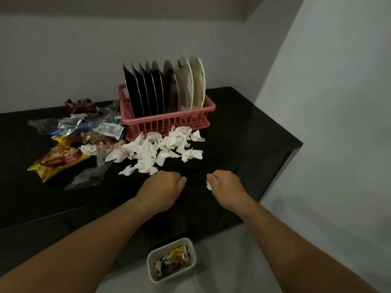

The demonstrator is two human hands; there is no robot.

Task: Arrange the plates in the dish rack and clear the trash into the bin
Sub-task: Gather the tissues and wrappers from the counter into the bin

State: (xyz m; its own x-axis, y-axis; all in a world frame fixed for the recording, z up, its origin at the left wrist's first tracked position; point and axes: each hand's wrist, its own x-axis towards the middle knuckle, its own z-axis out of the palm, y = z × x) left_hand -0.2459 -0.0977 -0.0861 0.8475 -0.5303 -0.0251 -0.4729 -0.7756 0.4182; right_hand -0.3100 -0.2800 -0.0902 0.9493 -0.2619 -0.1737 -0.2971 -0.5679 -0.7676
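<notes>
A pink dish rack (167, 121) stands on the black counter with several plates (160, 87) upright in it, dark ones at the left, white ones at the right. Crumpled white tissues (160, 151) lie in a heap in front of the rack. Snack wrappers (61, 159) and clear plastic lie to the left. My right hand (225, 187) grips a wad of white tissue (209, 187) near the counter's front edge. My left hand (165, 187) is curled just below the tissue heap; whether it holds anything is hidden. A white bin (151, 261) on the floor below holds wrappers.
The black counter (243, 127) ends at a corner on the right, close to the white wall (328, 102). A brown wrapper (81, 105) lies at the back left. Grey floor (232, 261) lies around the bin.
</notes>
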